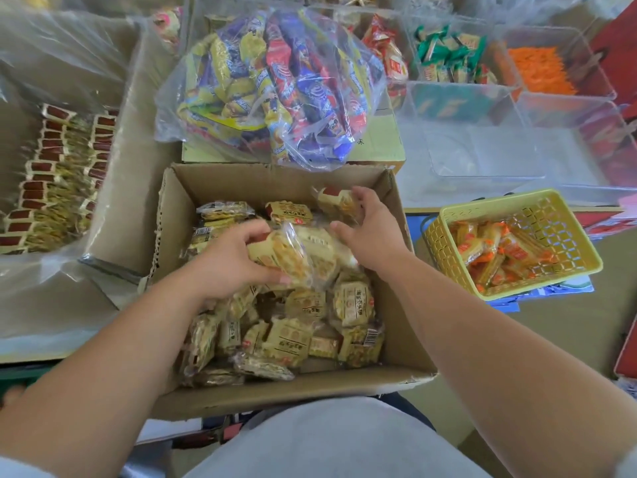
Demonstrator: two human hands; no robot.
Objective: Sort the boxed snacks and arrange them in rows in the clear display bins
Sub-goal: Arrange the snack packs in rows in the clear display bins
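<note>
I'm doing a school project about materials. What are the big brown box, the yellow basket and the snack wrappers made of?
The brown box looks like corrugated cardboard: dull brown, with ragged torn edges. The yellow basket seems to be moulded plastic, smooth, with a lattice of holes. The snack wrappers look like thin glossy plastic film, crinkled, shiny and partly see-through.

L hand [229,267] & R hand [370,232] each grip yellow snack pkts [305,251] inside open cardboard box [275,181]

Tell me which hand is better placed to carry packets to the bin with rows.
Probably left. The left hand grips a stack of packets, and that bin lies on its side; the right hand holds one packet.
</note>
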